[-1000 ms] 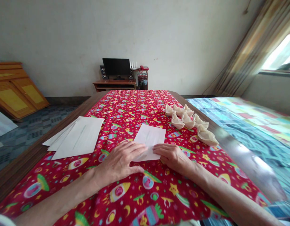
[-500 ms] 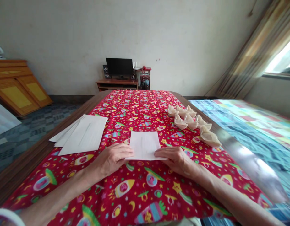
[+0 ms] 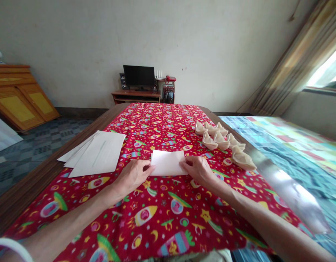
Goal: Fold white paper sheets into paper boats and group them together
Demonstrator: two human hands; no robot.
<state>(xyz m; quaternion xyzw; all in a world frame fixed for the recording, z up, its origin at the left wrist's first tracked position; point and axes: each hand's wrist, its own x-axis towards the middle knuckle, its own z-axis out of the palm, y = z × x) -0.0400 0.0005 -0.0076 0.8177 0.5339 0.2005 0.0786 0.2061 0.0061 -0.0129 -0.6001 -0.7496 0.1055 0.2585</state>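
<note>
A sheet of white paper, bent over on itself, is held just above the red patterned cloth in the middle of the table. My left hand pinches its left edge between thumb and fingers. At the opposite edge, my right hand grips the paper the same way. To the left lies a fanned stack of white sheets, the top one with a faint line down it. Several folded paper boat-like shapes sit in rows on the right, the nearest larger-looking.
The table's brown wooden edge shows on both sides of the cloth. A bed with a blue patterned cover adjoins the right side. Beyond the far end stand a monitor on a desk and a red telephone. A wooden cabinet is far left.
The paper's near edge has been folded up and away from me, hiding the lined face under a blank one. Both hands have moved slightly forward with it, thumbs now on top.
</note>
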